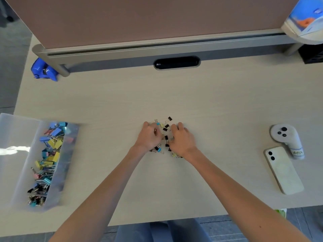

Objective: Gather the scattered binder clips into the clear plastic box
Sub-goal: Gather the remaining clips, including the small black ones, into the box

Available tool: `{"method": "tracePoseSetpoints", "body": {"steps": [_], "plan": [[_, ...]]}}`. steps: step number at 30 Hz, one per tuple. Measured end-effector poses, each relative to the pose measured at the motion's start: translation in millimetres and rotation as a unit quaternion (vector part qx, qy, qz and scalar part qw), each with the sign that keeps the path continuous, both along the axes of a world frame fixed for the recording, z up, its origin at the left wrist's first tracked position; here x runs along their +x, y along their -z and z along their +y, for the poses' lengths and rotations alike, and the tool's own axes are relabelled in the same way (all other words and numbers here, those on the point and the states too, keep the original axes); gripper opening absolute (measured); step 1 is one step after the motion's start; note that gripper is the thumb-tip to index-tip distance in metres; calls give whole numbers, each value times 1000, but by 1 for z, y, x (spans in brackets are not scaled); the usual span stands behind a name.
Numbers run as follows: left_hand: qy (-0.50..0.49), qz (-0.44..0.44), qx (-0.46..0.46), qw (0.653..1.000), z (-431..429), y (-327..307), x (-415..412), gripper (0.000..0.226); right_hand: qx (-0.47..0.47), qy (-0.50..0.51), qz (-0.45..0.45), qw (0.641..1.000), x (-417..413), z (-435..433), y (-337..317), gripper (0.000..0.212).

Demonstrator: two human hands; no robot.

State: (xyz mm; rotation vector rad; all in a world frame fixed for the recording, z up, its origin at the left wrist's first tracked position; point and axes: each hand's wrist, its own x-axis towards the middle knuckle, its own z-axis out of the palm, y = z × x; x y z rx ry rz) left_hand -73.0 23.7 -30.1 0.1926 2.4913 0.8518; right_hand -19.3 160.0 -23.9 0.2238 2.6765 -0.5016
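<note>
Curled grips of the left hand [149, 137] and right hand [182, 139] are closing round a heap of small black, blue and yellow binder clips [165, 130] at the middle of the pale wooden desk [218, 102]. It is unclear whether any are being lifted. The person seems to be raking them together. Next, the handful is probably going to need a secure scoop and a carry left to the clear plastic box [19, 137], which is sitting well apart.

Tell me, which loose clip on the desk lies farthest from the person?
The black binder clip, lying outermost on the far side; every other one lies nearer, between or beside the left hand and right hand.
</note>
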Motion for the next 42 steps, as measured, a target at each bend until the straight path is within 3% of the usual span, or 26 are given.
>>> {"method": "tracePoseSetpoints", "body": {"steps": [3,6,9,13,18,20,28,30,31,34,37,39,42], "plan": [[-125,-143,110,976,-5,-10,-7,11,-35,10,14,999,0,6,-1,34],[-259,-315,279,869,-15,-18,-14,15,-83,25,29,996,1,13,0,25],[-324,-398,403,758,-25,-26,-15,16,-203,142,33,968,1,19,0,19],[-354,-450,481,664,-29,-37,-11,15,-401,311,-27,861,0,27,-8,19],[-369,-497,537,574,-34,-37,-7,17,-597,384,-102,697,2,35,-9,16],[-363,-507,550,555,-36,-37,-6,15,-652,395,-120,636,4,35,-13,19],[-341,-486,461,660,-38,-38,-4,18,-713,390,-145,564,5,30,-26,18],[-339,-459,409,712,-39,-39,-2,24,-705,395,-149,570,4,30,-28,14],[-328,-434,370,753,-39,-38,-1,27,-687,394,-151,592,4,30,-29,14],[-273,-306,235,881,-35,-32,8,30,-588,366,-139,708,5,28,-23,20],[-124,-132,46,982,-36,-25,19,28,-491,339,-89,797,7,23,-17,29],[19,5,-137,990,-37,-20,30,30,-382,307,-36,871,9,23,-14,38],[97,91,-289,948,-33,-12,47,70,-202,235,31,950,15,25,-12,46]]}}
